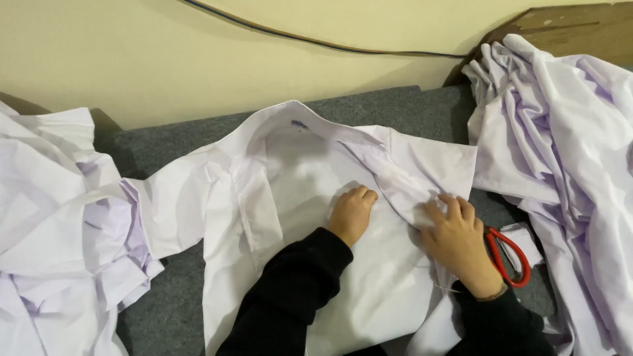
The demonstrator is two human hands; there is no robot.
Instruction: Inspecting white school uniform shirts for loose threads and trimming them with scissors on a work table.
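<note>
Scissors [511, 257] with red handles lie on the grey mat [171, 303] just beside the right hand [457, 240], which presses flat on the white shirt [297, 198]; left hand [351, 214] rests curled there. Shirt piles [567, 132] flank both sides.

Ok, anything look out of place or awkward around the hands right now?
The red-handled scissors lie partly tucked under the right hand and shirt edge, easy to snag. Otherwise nothing stands out.
</note>
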